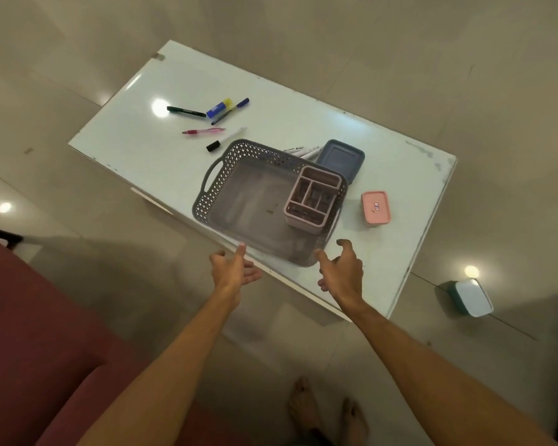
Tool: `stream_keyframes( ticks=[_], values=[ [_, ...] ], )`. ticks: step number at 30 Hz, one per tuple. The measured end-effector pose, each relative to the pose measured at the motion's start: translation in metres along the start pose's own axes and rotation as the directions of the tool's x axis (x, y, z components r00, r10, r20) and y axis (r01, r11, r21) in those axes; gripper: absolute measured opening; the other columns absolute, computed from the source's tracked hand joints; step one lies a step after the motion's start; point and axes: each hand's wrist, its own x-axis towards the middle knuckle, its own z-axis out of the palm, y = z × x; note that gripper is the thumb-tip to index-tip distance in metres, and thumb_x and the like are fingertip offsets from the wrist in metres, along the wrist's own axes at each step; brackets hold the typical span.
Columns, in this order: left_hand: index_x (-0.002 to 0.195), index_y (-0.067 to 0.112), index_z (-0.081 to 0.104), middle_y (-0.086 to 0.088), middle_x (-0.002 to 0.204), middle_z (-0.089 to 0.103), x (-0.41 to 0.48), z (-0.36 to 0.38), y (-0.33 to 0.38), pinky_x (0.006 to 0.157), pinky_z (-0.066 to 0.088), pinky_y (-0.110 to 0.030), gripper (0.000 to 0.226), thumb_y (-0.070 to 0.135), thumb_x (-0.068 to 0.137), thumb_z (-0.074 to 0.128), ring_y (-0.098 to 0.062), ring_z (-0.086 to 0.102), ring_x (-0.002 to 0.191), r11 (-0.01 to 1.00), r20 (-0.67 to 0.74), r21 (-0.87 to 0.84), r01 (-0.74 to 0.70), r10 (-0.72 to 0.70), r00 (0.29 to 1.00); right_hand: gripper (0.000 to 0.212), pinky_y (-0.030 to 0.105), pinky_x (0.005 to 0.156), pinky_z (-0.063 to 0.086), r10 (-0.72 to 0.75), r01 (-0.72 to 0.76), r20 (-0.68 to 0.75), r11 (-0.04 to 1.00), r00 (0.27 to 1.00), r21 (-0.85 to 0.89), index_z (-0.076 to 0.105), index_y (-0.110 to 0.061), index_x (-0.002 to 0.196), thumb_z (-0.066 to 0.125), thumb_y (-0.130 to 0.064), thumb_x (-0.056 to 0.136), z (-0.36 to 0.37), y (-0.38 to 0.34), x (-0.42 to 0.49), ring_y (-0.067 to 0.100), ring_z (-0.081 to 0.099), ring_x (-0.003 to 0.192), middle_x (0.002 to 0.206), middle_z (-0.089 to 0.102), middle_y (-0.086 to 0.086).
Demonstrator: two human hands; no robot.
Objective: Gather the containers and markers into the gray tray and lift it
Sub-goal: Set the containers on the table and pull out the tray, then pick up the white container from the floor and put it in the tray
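The gathering step has barely begun. The gray tray (207, 196) sits at the near edge of the worktop (136, 156), and only the pink organizer (313, 201) stands inside it, in the far right corner. The blue container (340, 159) lies just beyond the tray's far right corner, and the pink container (376, 208) lies just to its right. 2 white markers (306, 151) peek out behind the tray's far wall. Farther left on the worktop are 5 loose pieces: a black marker (186, 111), a blue and yellow marker (219, 107), a dark blue pen (231, 111), a pink pen (203, 131) and a white marker with a black cap (226, 139).

Both hands reach toward the tray's near side and hold nothing. On the left hand (236, 268) the fingers (241, 252) are loosely spread, and 1 tip lies at the tray's near left edge; I cannot tell if it touches. On the right hand (342, 268) the fingers (345, 244) are apart and lightly curved, just off the near right corner.

Lifting now would be too soon. The next move should probably be a reach to the 2 containers, which are closest, and then a sweep of the scattered markers into the open left part of the tray.
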Motion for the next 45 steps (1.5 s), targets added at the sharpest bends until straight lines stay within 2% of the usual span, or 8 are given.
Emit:
stream_keyframes(
  ticks=[3,7,10,17,23,29,40,45],
  values=[
    [0.122,0.007,0.045,-0.022,0.091,0.068,-0.039,0.011,-0.011,0.06,0.063,-0.038,0.038,0.028,0.097,0.065,-0.035,0.074,0.071,0.992,-0.015,0.098,-0.076,0.078,0.997,0.049,0.047,0.085,0.057,-0.026,0.024,-0.04,0.998,0.999,-0.05,0.048,-0.023,0.134,0.061,-0.041,0.091,-0.029,0.0,-0.015,0.031,0.071,0.087,0.084,0.07,0.004],
    [0.111,0.006,0.059,-0.019,0.096,0.071,-0.092,0.049,-0.019,0.065,0.064,-0.04,0.02,0.022,0.098,0.062,-0.026,0.072,0.07,0.922,0.121,0.242,-0.303,0.281,0.952,0.044,0.033,0.078,0.047,-0.074,0.072,-0.097,0.997,0.993,-0.025,0.052,-0.023,0.132,0.061,-0.034,0.091,-0.075,0.005,-0.029,0.017,0.061,0.085,0.079,0.061,-0.014],
    [0.109,0.012,0.063,-0.011,0.099,0.072,-0.128,0.094,-0.02,0.071,0.064,-0.043,0.017,0.023,0.096,0.064,-0.027,0.074,0.082,0.842,0.286,0.332,-0.426,0.34,0.896,0.042,0.038,0.082,0.053,-0.066,0.069,-0.121,0.997,0.99,0.025,0.053,-0.023,0.133,0.062,-0.03,0.092,-0.119,0.017,-0.029,0.019,0.065,0.088,0.092,0.065,-0.008],
    [0.113,0.018,0.065,0.005,0.111,0.07,-0.186,0.216,-0.036,0.082,0.053,-0.021,0.022,0.024,0.093,0.068,-0.015,0.069,0.098,0.643,0.596,0.444,-0.624,0.309,0.742,0.04,0.039,0.083,0.057,-0.015,0.031,-0.201,0.996,0.979,0.078,0.054,-0.024,0.131,0.061,-0.028,0.092,-0.231,0.068,0.0,0.018,0.065,0.094,0.105,0.065,-0.003],
    [0.121,0.017,0.064,0.005,0.119,0.068,-0.215,0.31,-0.066,0.093,0.056,-0.033,0.031,0.023,0.091,0.07,-0.015,0.065,0.104,0.545,0.674,0.519,-0.659,0.213,0.707,0.048,0.039,0.097,0.05,0.048,-0.034,-0.184,0.996,0.982,0.077,0.051,-0.022,0.139,0.063,-0.023,0.093,-0.323,0.129,0.034,0.018,0.058,0.114,0.123,0.061,-0.001],
    [0.134,0.022,0.055,0.003,0.13,0.062,-0.217,0.395,-0.118,0.093,0.05,-0.028,0.046,0.029,0.092,0.07,-0.013,0.059,0.113,0.416,0.711,0.588,-0.693,0.141,0.688,0.054,0.039,0.103,0.045,0.097,-0.095,-0.147,0.995,0.984,0.016,0.047,-0.015,0.145,0.061,-0.02,0.093,-0.387,0.201,0.079,0.025,0.05,0.129,0.137,0.056,0.004],
    [0.148,0.016,0.04,-0.007,0.142,0.053,-0.108,0.522,-0.268,0.109,0.043,-0.037,0.063,0.028,0.093,0.067,-0.023,0.051,0.131,0.205,0.769,0.624,-0.754,0.007,0.639,0.064,0.043,0.103,0.046,0.135,-0.159,-0.134,0.968,0.982,-0.193,0.042,-0.014,0.148,0.067,-0.02,0.09,-0.36,0.384,0.218,0.029,0.043,0.134,0.146,0.047,0.008],
    [0.151,0.017,0.035,-0.008,0.147,0.048,-0.02,0.562,-0.346,0.112,0.041,-0.04,0.066,0.027,0.093,0.066,-0.024,0.047,0.136,0.149,0.775,0.627,-0.764,-0.021,0.632,0.086,0.045,0.106,0.04,0.103,-0.129,-0.089,0.921,0.991,-0.368,0.031,-0.017,0.153,0.076,-0.029,0.08,-0.308,0.467,0.301,0.032,0.035,0.139,0.154,0.036,0.011]
  ],
)
